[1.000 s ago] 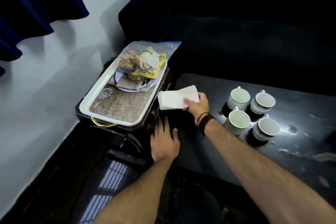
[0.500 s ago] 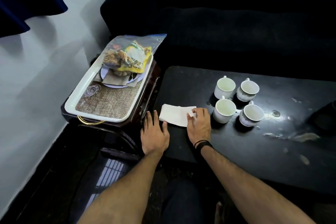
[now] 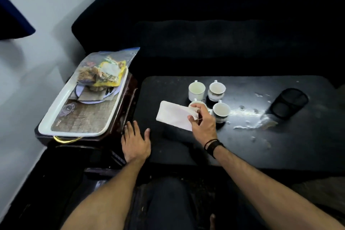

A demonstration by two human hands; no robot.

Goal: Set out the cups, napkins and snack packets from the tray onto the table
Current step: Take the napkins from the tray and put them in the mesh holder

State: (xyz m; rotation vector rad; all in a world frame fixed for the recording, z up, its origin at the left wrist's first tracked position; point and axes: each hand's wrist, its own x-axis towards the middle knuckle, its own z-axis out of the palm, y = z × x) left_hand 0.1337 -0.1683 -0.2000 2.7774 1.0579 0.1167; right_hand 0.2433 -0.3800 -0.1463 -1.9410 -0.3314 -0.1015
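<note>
A white tray (image 3: 56, 114) rests on a dark side stand at the left. On its far end lies a clear bag of snack packets (image 3: 104, 69) over a plate. Several white cups (image 3: 197, 89) stand grouped on the black table (image 3: 242, 145); my hand partly hides the near-left one. White napkins (image 3: 171, 115) lie on the table left of the cups. My right hand (image 3: 202, 121) pinches the right edge of a napkin sheet, lifting it slightly. My left hand (image 3: 135, 142) lies flat, fingers spread, on the table's left edge.
A black mesh holder (image 3: 287, 103) lies on its side at the table's right, beside pale scuffed patches. A dark sofa (image 3: 205, 33) runs behind the table. A white wall is at the left. My knees are below the table's near edge.
My right hand carried the napkins from beside the tray down onto the table, then raised its fingers and now pinches the right edge of a sheet. The left hand stayed put.
</note>
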